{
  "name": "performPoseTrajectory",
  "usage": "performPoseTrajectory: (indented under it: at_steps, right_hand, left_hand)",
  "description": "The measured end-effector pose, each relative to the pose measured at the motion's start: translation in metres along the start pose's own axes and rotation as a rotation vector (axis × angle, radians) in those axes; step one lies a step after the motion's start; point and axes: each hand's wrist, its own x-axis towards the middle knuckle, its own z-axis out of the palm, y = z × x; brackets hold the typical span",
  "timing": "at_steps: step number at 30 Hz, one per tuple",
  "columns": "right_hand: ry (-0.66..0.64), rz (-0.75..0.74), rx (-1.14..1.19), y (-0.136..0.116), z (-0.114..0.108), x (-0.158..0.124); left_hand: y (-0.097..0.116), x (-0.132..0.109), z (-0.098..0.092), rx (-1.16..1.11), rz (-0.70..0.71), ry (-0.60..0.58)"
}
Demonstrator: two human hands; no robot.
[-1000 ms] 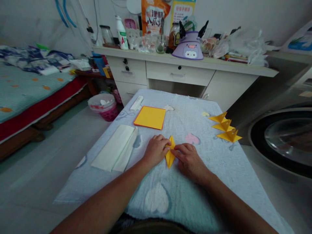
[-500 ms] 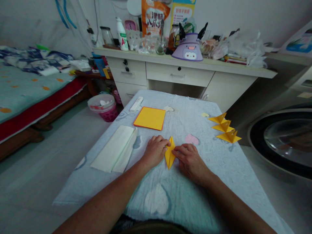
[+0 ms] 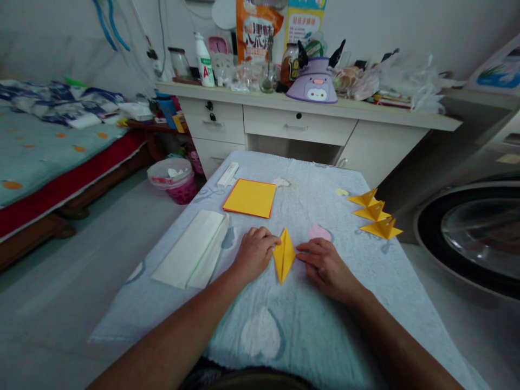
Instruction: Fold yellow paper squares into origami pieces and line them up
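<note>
A yellow origami paper [image 3: 285, 257], folded into a narrow diamond with a crease down its middle, lies on the cloth-covered table before me. My left hand [image 3: 257, 250] pinches its left edge, with fingers curled and the thumb side against the paper. At the right corner, the fingertips of my right hand [image 3: 325, 266] close on the paper's edge; its other fingers are bent together. Beyond my left hand lies a stack of square origami paper [image 3: 249, 198], yellow on top with red edges. Several finished yellow folded pieces [image 3: 381, 227] stand in a row at the table's right edge.
Left on the table [image 3: 264, 303] are a folded white paper [image 3: 190, 250] and a small white box [image 3: 227, 175]. A cluttered white desk [image 3: 300, 122] stands behind. A pink bin [image 3: 179, 184] sits on the floor at left, a front-loading washer [image 3: 479, 233] at right.
My right hand has shifted slightly right, from the paper's middle to its right corner. The diamond now lies wider and more of its face shows. My left hand stays at the left edge.
</note>
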Motion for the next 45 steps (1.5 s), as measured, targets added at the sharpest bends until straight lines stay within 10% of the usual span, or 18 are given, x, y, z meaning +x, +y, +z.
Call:
performPoseTrajectory:
  at_steps: [6, 45]
  right_hand:
    - [0.137, 0.026, 0.085, -0.002, 0.01, 0.004]
    - [0.026, 0.028, 0.015, -0.011, 0.02, 0.009]
  left_hand:
    - [0.002, -0.001, 0.002, -0.065, 0.101, 0.014]
    - [0.013, -0.002, 0.009, 0.209, 0.165, -0.046]
